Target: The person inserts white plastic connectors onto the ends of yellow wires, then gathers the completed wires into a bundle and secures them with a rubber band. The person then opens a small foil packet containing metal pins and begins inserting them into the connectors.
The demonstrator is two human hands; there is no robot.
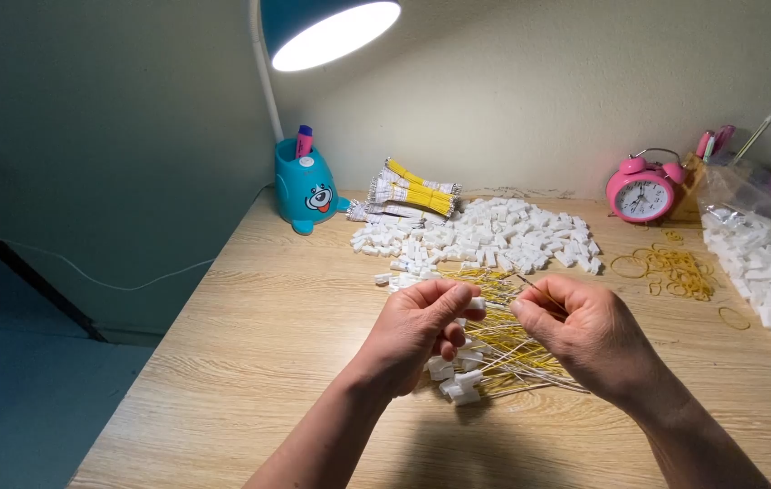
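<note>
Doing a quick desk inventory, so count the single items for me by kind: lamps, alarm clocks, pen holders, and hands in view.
Lamp: 1
Pink alarm clock: 1
Blue pen holder: 1
Hands: 2, left hand and right hand
Total: 5

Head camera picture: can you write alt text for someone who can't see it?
A left hand pinches a small white plastic connector while the right hand pinches a thin yellow wire, above a wooden desk with piled white connectors.
</note>
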